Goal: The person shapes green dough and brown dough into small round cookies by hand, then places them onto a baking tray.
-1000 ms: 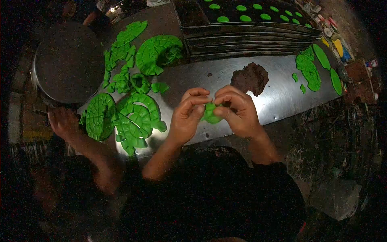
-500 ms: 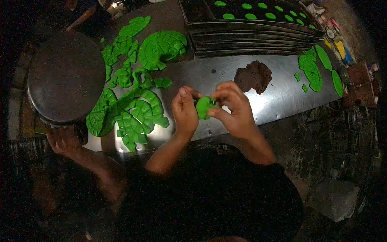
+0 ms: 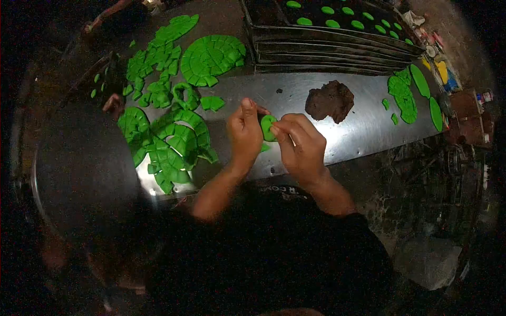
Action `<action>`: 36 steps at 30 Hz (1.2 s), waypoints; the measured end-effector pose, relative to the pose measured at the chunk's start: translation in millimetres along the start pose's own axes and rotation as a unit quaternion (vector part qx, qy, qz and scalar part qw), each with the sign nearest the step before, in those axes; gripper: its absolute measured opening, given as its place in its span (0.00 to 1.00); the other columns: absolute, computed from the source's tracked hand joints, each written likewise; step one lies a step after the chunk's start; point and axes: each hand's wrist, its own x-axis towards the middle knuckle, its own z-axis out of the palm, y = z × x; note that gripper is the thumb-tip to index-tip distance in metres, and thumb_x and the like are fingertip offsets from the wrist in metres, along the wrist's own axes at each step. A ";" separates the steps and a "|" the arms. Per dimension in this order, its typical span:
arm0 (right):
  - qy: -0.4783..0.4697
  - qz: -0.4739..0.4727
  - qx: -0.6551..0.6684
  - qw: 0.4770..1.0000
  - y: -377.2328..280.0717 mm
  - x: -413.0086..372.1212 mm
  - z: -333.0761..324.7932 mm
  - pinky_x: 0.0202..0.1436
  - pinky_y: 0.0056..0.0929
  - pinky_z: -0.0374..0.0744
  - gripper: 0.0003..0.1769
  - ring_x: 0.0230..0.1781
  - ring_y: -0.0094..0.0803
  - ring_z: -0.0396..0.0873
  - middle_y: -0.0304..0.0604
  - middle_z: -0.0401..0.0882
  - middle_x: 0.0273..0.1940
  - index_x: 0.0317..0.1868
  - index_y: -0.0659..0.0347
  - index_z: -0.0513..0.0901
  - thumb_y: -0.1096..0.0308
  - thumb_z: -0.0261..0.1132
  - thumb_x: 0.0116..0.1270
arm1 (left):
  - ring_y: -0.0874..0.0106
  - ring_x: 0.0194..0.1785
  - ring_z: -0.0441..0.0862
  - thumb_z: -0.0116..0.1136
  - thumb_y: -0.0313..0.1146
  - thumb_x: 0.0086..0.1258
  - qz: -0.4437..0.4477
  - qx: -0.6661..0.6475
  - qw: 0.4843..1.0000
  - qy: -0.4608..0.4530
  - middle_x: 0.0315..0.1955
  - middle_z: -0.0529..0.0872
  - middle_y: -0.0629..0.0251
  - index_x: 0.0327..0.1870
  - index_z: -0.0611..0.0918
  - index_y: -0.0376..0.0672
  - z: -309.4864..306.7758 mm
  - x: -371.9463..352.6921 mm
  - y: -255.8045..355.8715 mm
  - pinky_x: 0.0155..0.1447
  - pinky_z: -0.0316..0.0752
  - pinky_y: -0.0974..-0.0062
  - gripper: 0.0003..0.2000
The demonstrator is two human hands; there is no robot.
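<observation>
A small rounded piece of bright green dough (image 3: 268,129) sits between my two hands, above the near part of the steel table. The cupped fingers of my left hand (image 3: 245,136) hold it from the left, with the thumb pointing up. My right hand (image 3: 303,146) pinches the dough's right edge between thumb and fingertips. Just below the dough, a bit of green (image 3: 264,148) shows between the hands. Beyond my right hand lies a lump of dark brown paste (image 3: 331,101).
Green dough cut into segments (image 3: 213,58) spreads over the table's left. Stacked black trays (image 3: 327,45) stand at the back, with green discs on top. More flattened dough (image 3: 403,100) lies at right. A co-worker's hand (image 3: 112,102) and a large dark round object (image 3: 79,163) are at left.
My right fingers have closed into a tighter pinch at the dough's edge. At left, the large round object has shifted down, and another person's hand now shows by the segmented dough.
</observation>
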 end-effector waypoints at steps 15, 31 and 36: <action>-0.166 0.078 -0.029 0.983 21.8 0.2 -9.6 0.36 0.31 0.78 0.07 0.34 0.40 0.80 0.48 0.76 0.35 0.40 0.69 0.80 0.78 0.61 0.60 | 0.73 0.28 0.76 0.43 0.61 0.69 -0.450 -0.264 0.852 -0.056 0.27 0.78 0.65 0.38 0.77 0.42 17.5 -5.3 -72.4 0.34 0.74 0.74 0.27; -0.072 0.104 -0.167 0.978 160.7 -6.5 20.1 0.66 0.50 0.57 0.22 0.65 0.50 0.60 0.46 0.64 0.66 0.49 0.61 0.80 0.52 0.54 0.68 | 0.48 0.53 0.69 0.63 0.32 0.57 0.014 0.517 0.818 -0.252 0.48 0.73 0.48 0.51 0.73 0.37 -46.8 -37.4 -223.4 0.55 0.67 0.59 0.21; -0.207 0.059 -0.304 0.928 231.0 -95.5 90.6 0.68 0.66 0.40 0.31 0.72 0.50 0.46 0.49 0.48 0.72 0.65 0.54 0.67 0.45 0.53 0.67 | 0.50 0.47 0.74 0.64 0.27 0.52 -0.048 0.432 0.853 -0.289 0.41 0.76 0.49 0.41 0.76 0.35 -45.3 -33.6 -217.5 0.50 0.72 0.58 0.15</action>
